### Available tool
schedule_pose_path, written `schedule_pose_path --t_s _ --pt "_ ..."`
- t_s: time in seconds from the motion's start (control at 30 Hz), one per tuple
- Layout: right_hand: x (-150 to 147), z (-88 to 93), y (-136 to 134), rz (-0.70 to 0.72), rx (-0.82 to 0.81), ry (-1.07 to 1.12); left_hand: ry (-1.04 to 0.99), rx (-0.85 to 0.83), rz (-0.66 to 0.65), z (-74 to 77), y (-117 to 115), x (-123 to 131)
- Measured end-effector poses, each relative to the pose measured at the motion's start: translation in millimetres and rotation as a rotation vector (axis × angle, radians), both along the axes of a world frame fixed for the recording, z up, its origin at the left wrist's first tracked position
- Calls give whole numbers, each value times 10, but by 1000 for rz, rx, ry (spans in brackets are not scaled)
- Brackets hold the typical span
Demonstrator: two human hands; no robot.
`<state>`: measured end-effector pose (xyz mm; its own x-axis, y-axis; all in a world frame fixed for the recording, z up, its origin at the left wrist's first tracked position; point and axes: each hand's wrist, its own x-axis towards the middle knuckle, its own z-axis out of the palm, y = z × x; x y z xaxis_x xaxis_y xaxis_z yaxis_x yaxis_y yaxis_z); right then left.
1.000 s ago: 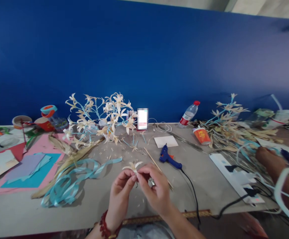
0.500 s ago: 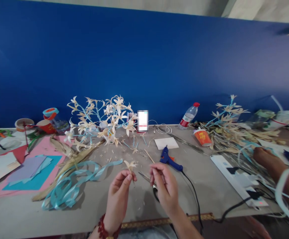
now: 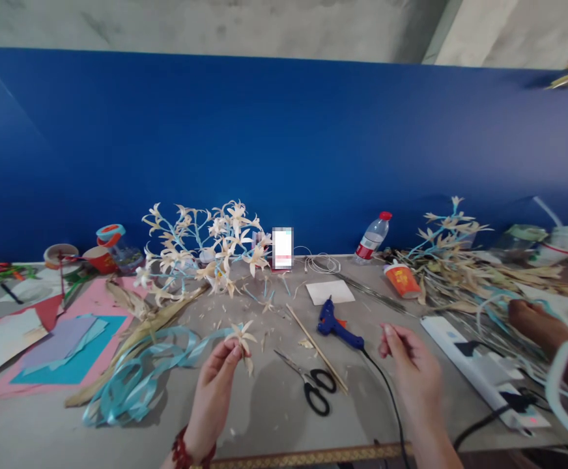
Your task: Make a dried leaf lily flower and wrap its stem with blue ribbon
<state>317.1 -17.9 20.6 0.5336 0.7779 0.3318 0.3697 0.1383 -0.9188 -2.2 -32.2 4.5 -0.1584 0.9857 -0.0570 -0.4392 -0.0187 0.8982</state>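
Observation:
A cream flower (image 3: pixel 243 335) that looks made of dried husk is pinched between the thumb and fingers of my left hand (image 3: pixel 220 371), its petals facing up. My right hand (image 3: pixel 413 371) hovers to the right of the blue glue gun (image 3: pixel 337 327), apart from it. Its thumb and fingertips are drawn together; anything between them is too small to make out. Between my hands lie black-handled scissors (image 3: pixel 311 384) and a thin wooden stick (image 3: pixel 318 348). Coils of light-blue ribbon (image 3: pixel 132 384) rest left of my left hand.
Branches of similar flowers (image 3: pixel 206 244) stand at the back. A white power strip (image 3: pixel 484 374) with cords lies at right, near another person's hand (image 3: pixel 533 319). A bottle (image 3: pixel 372 240) and an orange cup (image 3: pixel 402 280) are behind the glue gun; coloured paper (image 3: pixel 73 352) lies left.
My right hand has moved away from the flower, rightward past the glue gun. My left hand has shifted slightly left with the flower, and the scissors and stick now show fully.

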Motion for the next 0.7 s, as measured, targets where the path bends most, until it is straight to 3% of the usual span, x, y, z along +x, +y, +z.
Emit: schedule_pose_path --t_s 0.1,0.2,0.37,0.53,0.6,0.7 --pt "-161 35 27 88 -8 91 96 53 -32 -9 26 -47" --pt "-432 31 76 278 -74 141 176 87 -23 -63 67 -105" --pt "-778 -111 174 584 -117 217 216 124 4 -146 155 -259" --pt "-1050 -203 184 649 -37 -53 192 147 -24 -77 163 -251" --pt "-1188 -146 136 664 23 -146 170 147 -45 -34 126 -172" --pt "-1388 13 28 700 156 -55 146 152 -74 8 47 -30"
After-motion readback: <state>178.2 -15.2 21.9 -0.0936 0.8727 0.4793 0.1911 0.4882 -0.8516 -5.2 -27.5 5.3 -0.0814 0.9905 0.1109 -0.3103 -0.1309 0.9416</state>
